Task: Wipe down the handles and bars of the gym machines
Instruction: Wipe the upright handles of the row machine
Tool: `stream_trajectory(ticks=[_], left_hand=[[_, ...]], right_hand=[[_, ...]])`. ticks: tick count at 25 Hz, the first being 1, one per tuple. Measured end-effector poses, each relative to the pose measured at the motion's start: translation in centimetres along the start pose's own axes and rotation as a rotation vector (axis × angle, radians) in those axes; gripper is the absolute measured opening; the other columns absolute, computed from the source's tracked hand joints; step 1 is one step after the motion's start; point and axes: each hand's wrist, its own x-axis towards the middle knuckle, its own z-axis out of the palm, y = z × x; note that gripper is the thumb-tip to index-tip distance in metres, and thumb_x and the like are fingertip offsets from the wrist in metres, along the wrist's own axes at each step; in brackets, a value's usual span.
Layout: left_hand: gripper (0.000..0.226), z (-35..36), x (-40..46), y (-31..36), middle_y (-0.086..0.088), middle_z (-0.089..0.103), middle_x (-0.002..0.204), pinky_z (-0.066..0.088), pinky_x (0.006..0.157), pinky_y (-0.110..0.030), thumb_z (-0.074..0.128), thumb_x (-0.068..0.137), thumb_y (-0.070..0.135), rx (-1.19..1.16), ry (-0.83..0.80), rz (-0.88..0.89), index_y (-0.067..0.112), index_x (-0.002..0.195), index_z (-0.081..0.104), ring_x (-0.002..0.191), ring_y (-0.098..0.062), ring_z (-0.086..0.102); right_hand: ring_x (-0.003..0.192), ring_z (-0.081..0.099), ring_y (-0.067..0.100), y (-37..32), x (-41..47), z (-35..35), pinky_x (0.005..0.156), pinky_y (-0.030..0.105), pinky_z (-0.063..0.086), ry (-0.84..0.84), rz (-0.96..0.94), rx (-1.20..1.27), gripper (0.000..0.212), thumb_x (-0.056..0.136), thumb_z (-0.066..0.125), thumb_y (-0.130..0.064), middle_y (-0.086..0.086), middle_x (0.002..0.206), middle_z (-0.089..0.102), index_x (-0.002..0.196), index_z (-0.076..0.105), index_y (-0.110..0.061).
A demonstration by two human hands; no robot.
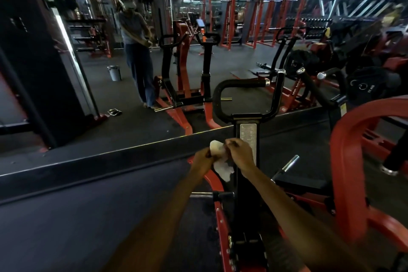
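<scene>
Both hands meet near the black upright post: the left hand and the right hand each pinch the white cloth, probably folding it for wiping. The curved black handle, farther away, is not yet touched

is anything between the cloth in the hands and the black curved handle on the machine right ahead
Nothing visible does. Both the left hand and the right hand hold the white cloth in front of the machine's black upright post, and the black curved handle lies beyond it with open space between.
</scene>
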Motion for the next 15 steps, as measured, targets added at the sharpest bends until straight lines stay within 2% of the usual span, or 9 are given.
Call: stream_trajectory(ticks=[2, 4, 6, 7, 9, 10, 13, 15], left_hand=[[0.028, -0.1, -0.4, 0.0, -0.022, 0.063, 0.116, 0.052, 0.092, -0.045, 0.052, 0.092, -0.004, -0.030, 0.034, -0.030, 0.000, 0.119, 0.061, 0.101, -0.029, 0.062], [0.028, -0.3, -1.0, 0.6, -0.020, 0.064, 0.116, 0.053, 0.092, -0.044, 0.053, 0.093, 0.000, -0.019, 0.070, -0.029, 0.003, 0.120, 0.060, 0.104, -0.030, 0.063], [0.031, -0.6, -1.1, 0.6, -0.011, 0.065, 0.114, 0.055, 0.089, -0.043, 0.062, 0.091, 0.009, 0.039, 0.119, -0.023, 0.010, 0.122, 0.061, 0.104, -0.026, 0.064], [0.032, -0.9, -1.2, 0.7, -0.007, 0.065, 0.111, 0.057, 0.083, -0.039, 0.065, 0.090, 0.011, 0.044, 0.134, -0.030, 0.013, 0.121, 0.061, 0.099, -0.023, 0.065], [0.033, -1.2, -1.6, 0.6, -0.001, 0.061, 0.104, 0.059, 0.065, -0.026, 0.067, 0.088, 0.011, 0.008, 0.133, -0.043, 0.019, 0.119, 0.058, 0.086, -0.014, 0.064], [0.034, -1.3, -1.7, 0.6, 0.000, 0.060, 0.103, 0.057, 0.062, -0.023, 0.067, 0.088, 0.008, -0.022, 0.130, -0.038, 0.023, 0.117, 0.056, 0.085, -0.013, 0.063], [0.030, -1.5, -1.6, 0.1, -0.008, 0.065, 0.105, 0.058, 0.079, -0.037, 0.064, 0.087, 0.000, 0.000, 0.144, -0.017, 0.028, 0.097, 0.061, 0.094, -0.023, 0.065], [0.025, -1.7, -1.4, -0.2, -0.010, 0.068, 0.103, 0.057, 0.082, -0.034, 0.060, 0.089, -0.001, 0.069, 0.132, -0.008, 0.021, 0.093, 0.069, 0.094, -0.025, 0.066]], right_hand=[[0.095, 0.061, 0.022, 0.7, -0.2, 0.0, 0.080, 0.032, 0.050, -0.002, 0.025, -0.044, 0.028, 0.090, 0.059, -0.022, 0.009, 0.106, 0.063, 0.112, 0.060, -0.005], [0.087, 0.064, 0.023, 1.1, -0.4, 0.2, 0.072, 0.034, 0.054, -0.083, 0.103, 0.002, 0.025, 0.086, 0.065, -0.022, 0.013, 0.102, 0.067, 0.105, 0.064, -0.004], [0.083, 0.063, 0.026, 1.2, -0.7, 0.3, 0.072, 0.040, 0.055, -0.077, 0.122, 0.062, 0.007, 0.084, 0.064, -0.010, 0.014, 0.094, 0.067, 0.090, 0.065, -0.006], [0.083, 0.061, 0.024, 1.2, -0.9, 0.4, 0.069, 0.037, 0.054, -0.042, 0.117, 0.070, 0.005, 0.084, 0.062, -0.006, 0.012, 0.092, 0.065, 0.089, 0.064, -0.007], [0.084, 0.057, 0.019, 0.9, -1.4, 0.5, 0.060, 0.022, 0.048, 0.007, 0.082, 0.089, 0.013, 0.086, 0.056, 0.000, 0.007, 0.090, 0.060, 0.095, 0.061, -0.008], [0.082, 0.056, 0.017, 0.8, -1.6, 0.5, 0.058, 0.017, 0.045, -0.013, 0.064, 0.141, 0.016, 0.087, 0.054, 0.003, 0.005, 0.087, 0.059, 0.097, 0.060, -0.008], [0.075, 0.057, 0.013, 0.5, -2.3, 0.3, 0.059, 0.014, 0.047, -0.194, 0.065, 0.280, 0.022, 0.085, 0.052, 0.011, 0.003, 0.083, 0.060, 0.100, 0.059, -0.003], [0.071, 0.058, 0.013, 0.5, -2.4, 0.2, 0.057, 0.013, 0.049, -0.246, 0.088, 0.259, 0.023, 0.083, 0.054, 0.015, 0.006, 0.080, 0.061, 0.103, 0.061, 0.007]])
